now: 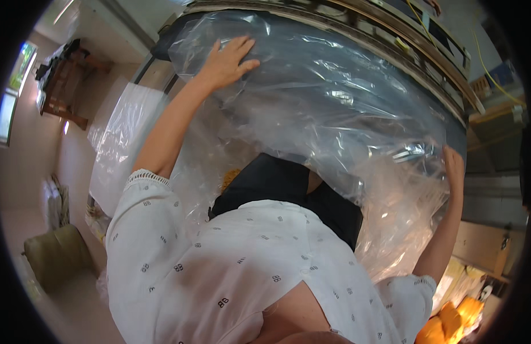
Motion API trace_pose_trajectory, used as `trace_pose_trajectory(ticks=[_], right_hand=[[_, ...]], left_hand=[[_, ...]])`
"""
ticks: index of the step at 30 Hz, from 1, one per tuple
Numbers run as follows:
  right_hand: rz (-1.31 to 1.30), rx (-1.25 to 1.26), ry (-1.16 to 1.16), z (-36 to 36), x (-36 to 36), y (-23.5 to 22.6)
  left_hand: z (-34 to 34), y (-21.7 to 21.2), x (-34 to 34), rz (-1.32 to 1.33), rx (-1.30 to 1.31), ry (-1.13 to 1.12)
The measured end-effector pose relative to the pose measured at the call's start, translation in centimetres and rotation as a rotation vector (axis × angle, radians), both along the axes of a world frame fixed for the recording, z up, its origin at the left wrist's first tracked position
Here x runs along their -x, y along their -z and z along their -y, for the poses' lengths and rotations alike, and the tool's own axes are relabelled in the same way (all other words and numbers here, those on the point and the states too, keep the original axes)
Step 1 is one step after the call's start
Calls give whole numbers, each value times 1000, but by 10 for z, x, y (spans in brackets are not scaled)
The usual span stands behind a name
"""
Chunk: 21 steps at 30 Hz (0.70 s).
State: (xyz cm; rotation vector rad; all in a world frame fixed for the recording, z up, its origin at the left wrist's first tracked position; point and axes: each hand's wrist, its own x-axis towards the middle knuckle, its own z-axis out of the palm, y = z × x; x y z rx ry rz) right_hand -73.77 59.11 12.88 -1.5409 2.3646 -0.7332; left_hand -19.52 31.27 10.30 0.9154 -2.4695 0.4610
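A wide sheet of clear plastic film [311, 109] lies over a dark, long work surface [165, 41] and hangs down in loose folds towards my lap. My left hand [230, 62] rests flat on the film near its far left end, fingers spread and thumb apart. At the right end, my right hand [453, 165] has its fingers closed at the edge of the film, pinching it. Bright wrinkles run across the sheet between the two hands.
Long rails [391, 54] run along the far side of the surface, with a yellow cord [490, 77] hanging at the far right. More clear film [125, 137] drapes at the left. An olive chair [60, 255] stands lower left, and orange bundles [449, 324] lie lower right.
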Motion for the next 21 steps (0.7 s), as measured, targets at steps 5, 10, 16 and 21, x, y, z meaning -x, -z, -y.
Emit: trace_pose_trajectory(ticks=[5,10,16,21], right_hand=[[-218,14,72,-16,10,1],[-310,114,50,-25,26,7],[-295,139,75,-19,19,12],[-244,126,119,-20,11,14]], left_hand=[[32,23,-30,-333,-402,40],[94,2,-62,-415,-205,-669],[151,-2,-67,-327,-608,-718],[172,29,-68,-527,-565,-502]])
